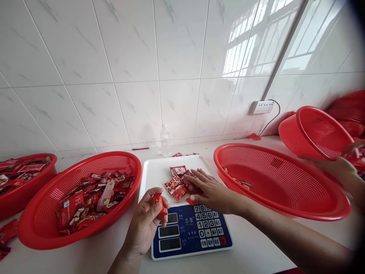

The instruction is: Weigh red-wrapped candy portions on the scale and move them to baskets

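Pinched between the fingers of my left hand (148, 217) is a small red wrapped candy (159, 203), held over the left display side of the scale (192, 232). My right hand (211, 192) lies palm down with fingers spread on the right part of a small pile of red packets (176, 184). That pile rests on the scale's white tray (152, 171). What is under my right palm is partly hidden.
Left of the scale stand a red basket (129, 201) full of packets and another filled basket (17, 194). A nearly empty red basket (273, 182) is on the right. Behind the tray stands a clear bottle (165, 140). Another person's hand (339, 171) reaches in at right.
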`<state>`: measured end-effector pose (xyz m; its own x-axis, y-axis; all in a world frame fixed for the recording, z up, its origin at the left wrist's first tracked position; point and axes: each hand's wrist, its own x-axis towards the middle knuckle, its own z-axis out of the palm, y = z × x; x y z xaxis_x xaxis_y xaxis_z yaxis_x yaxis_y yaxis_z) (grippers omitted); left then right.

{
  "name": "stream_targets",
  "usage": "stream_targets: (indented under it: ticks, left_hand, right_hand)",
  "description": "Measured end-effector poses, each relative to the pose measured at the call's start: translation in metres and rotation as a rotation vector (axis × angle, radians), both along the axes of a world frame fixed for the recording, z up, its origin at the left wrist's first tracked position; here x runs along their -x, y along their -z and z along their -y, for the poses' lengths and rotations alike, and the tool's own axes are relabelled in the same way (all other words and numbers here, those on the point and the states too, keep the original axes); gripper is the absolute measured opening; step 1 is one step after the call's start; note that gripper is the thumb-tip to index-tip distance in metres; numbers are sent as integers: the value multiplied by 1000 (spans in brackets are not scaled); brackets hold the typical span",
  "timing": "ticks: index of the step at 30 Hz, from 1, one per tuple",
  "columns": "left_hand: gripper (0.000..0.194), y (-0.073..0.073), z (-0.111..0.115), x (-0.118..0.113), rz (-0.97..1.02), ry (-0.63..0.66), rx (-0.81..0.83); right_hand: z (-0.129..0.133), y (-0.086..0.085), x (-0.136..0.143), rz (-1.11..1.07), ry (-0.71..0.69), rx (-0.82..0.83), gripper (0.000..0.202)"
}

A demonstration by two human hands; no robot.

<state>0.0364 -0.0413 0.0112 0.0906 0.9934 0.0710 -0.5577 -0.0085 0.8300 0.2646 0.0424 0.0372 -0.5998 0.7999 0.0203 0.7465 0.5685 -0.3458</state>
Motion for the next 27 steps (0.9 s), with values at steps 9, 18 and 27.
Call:
stream_targets:
  ticks: [9, 18, 27]
  left_hand:
    - [29, 0, 1, -3, 17, -22, 8]
    - [32, 8, -2, 2, -19, 21, -25]
    - [31, 8, -2, 2, -30, 52, -45]
  right_hand:
    - [-14, 2, 10, 21, -17, 0, 59]
    - [6, -17, 37, 42, -281, 10, 63]
    - [5, -11, 3, -51, -203, 5, 59]
